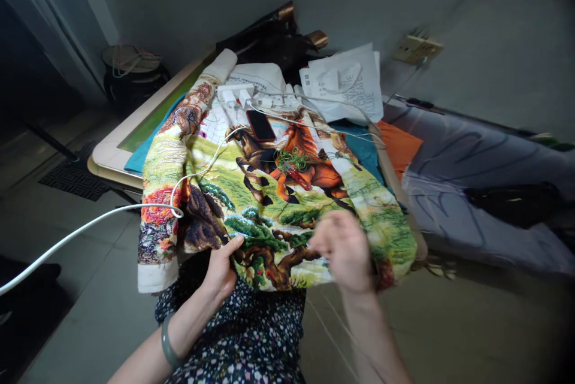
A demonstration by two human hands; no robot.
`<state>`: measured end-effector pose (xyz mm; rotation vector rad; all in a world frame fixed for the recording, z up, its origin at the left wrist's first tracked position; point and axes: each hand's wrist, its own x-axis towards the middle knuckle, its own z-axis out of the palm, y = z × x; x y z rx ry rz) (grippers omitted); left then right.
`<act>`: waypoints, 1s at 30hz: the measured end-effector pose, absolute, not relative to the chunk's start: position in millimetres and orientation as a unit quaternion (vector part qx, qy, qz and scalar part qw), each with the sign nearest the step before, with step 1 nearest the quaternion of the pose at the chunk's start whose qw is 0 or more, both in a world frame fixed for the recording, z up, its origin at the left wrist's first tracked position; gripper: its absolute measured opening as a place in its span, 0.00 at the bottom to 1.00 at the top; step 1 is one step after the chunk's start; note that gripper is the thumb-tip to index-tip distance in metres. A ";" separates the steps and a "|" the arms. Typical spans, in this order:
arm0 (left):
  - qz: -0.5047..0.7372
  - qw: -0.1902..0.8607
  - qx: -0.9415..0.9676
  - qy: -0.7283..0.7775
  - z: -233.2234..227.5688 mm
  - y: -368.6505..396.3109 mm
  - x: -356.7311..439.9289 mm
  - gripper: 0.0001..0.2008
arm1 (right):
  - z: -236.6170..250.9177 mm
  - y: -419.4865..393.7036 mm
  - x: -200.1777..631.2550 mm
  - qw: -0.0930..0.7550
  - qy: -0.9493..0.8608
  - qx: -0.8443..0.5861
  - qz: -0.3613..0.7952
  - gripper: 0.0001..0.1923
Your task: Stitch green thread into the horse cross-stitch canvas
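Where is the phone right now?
The phone lies on the far part of the embroidered cloth, just beyond the horse picture, near the white chargers.

Both forearms are bare, with no sleeves in view. The left hand point(221, 269), at lower centre-left of the frame, has a smooth grey-green bangle point(168, 343) round its wrist. The right hand point(345, 249), at lower centre, is blurred and wears nothing visible. A dark garment point(251, 336) with small white and pink flowers covers the lap at the bottom.
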<state>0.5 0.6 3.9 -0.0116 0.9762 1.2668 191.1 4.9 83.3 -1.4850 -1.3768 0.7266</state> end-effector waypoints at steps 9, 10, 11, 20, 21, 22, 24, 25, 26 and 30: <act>0.565 0.702 0.013 0.433 2.2 -0.7 -0.5 0.11 | 39.1 -4.9 116.7 0.311 -0.667 -0.604 0.306 0.14; 0.565 0.704 0.011 0.431 2.4 -0.5 -0.3 0.11 | 39.4 -4.7 117.3 0.310 -0.669 -0.607 0.298 0.14; 0.566 0.704 0.009 0.429 2.7 -0.2 0.0 0.11 | 39.9 -4.4 118.0 0.309 -0.669 -0.609 0.292 0.14; 0.554 0.715 -0.006 0.425 4.1 0.1 -0.3 0.11 | 41.0 -4.3 115.9 0.310 -0.658 -0.620 0.294 0.14; 0.553 0.716 -0.007 0.425 3.7 0.1 -0.2 0.11 | 41.2 -4.0 115.8 0.310 -0.657 -0.621 0.294 0.14; 0.554 0.716 -0.008 0.425 3.2 0.2 0.0 0.11 | 41.5 -3.6 115.6 0.309 -0.657 -0.621 0.295 0.14; 0.556 0.714 -0.011 0.425 2.1 0.4 0.2 0.11 | 42.6 -2.5 114.8 0.307 -0.658 -0.622 0.294 0.14; 0.555 0.714 -0.012 0.426 1.4 0.5 0.3 0.11 | 43.2 -1.8 114.2 0.306 -0.659 -0.622 0.291 0.14; 0.552 0.716 -0.013 0.428 0.8 0.6 0.3 0.11 | 43.8 -1.1 113.4 0.303 -0.660 -0.624 0.289 0.13; 0.543 0.721 -0.014 0.431 -0.1 0.7 -0.2 0.11 | 44.9 1.5 110.5 0.287 -0.666 -0.632 0.273 0.11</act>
